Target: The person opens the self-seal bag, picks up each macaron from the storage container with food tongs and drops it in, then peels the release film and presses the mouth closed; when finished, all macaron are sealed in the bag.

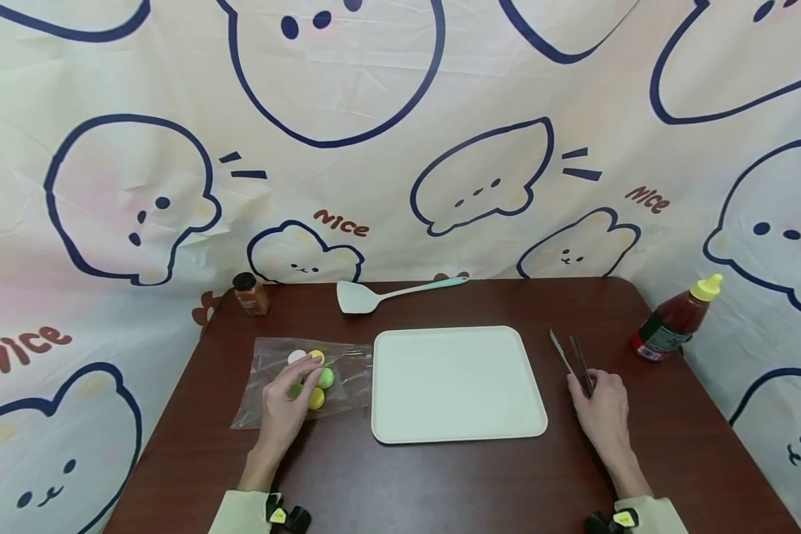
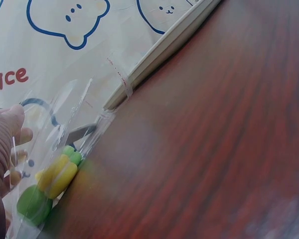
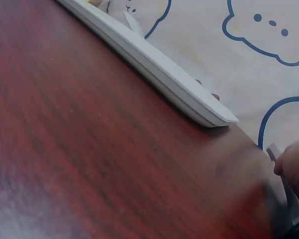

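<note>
My left hand (image 1: pixel 287 400) is over a clear plastic bag (image 1: pixel 254 404), thumb and fingers pinching its film; in the left wrist view, fingers (image 2: pixel 20 157) show through the plastic. Several round pieces lie in the bag, among them a white one (image 1: pixel 297 357), a green one (image 1: pixel 325 377) and a yellow one (image 1: pixel 317 398). My right hand (image 1: pixel 602 411) holds metal tongs (image 1: pixel 560 350) by the near end, their tips apart and pointing away, right of the white tray (image 1: pixel 460 386). At the right wrist view's edge, the hand (image 3: pixel 295 167) is partly cut off.
A pale green spatula (image 1: pixel 357 297) lies behind the tray. At the back left stands a black-capped spice jar (image 1: pixel 252 297). A red sauce bottle with a yellow cap (image 1: pixel 670 325) is at the right edge of the brown table (image 1: pixel 440 486). A printed cloth hangs behind.
</note>
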{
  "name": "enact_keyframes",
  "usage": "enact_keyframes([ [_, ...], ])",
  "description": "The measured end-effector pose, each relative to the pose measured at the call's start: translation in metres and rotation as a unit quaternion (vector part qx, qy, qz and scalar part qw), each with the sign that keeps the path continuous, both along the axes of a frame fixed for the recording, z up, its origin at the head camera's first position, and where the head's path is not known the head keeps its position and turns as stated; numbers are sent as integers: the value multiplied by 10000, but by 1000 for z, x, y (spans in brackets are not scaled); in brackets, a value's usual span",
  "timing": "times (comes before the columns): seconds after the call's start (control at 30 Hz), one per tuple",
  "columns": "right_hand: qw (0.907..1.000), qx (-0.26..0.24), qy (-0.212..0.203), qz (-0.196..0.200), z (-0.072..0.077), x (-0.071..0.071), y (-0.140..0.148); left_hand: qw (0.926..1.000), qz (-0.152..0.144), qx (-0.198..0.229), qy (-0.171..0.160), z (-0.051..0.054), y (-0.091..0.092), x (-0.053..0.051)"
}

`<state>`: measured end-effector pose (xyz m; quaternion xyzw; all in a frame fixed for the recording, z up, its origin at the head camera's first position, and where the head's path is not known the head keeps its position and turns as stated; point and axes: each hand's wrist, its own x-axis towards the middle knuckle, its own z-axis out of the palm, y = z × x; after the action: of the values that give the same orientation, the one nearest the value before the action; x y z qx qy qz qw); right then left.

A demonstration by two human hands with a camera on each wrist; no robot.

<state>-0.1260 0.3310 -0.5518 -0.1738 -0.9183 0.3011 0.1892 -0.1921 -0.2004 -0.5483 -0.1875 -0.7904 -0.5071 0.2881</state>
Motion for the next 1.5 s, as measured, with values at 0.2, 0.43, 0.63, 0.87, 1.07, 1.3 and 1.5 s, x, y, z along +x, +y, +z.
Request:
enact_keyframes([
  [0.2,10000,-22,-23,-40,-4,-3,0,10000,36,-54,12,1,-2,2],
  [0.43,9998,-152,-74,-101,-4,0,0,10000,-6,-26,28,4,0,2],
  [0.63,9996,-224,-129,-84,-3,2,1,10000,-35,-37,53,4,0,2],
  [0.87,9998,-209,-64,-23,-2,3,4,10000,-39,-56,-62,1,0,1],
  [1.07,9995,-282,66,-142,-1,3,4,10000,-35,-76,-49,0,-1,1],
  [1.3,9951,-513,755,-366,4,4,3,9999,-56,-41,-154,1,-2,2],
  [1.5,9856,-545,1598,-40,13,3,-7,9998,-17,-59,-174,0,-1,2],
])
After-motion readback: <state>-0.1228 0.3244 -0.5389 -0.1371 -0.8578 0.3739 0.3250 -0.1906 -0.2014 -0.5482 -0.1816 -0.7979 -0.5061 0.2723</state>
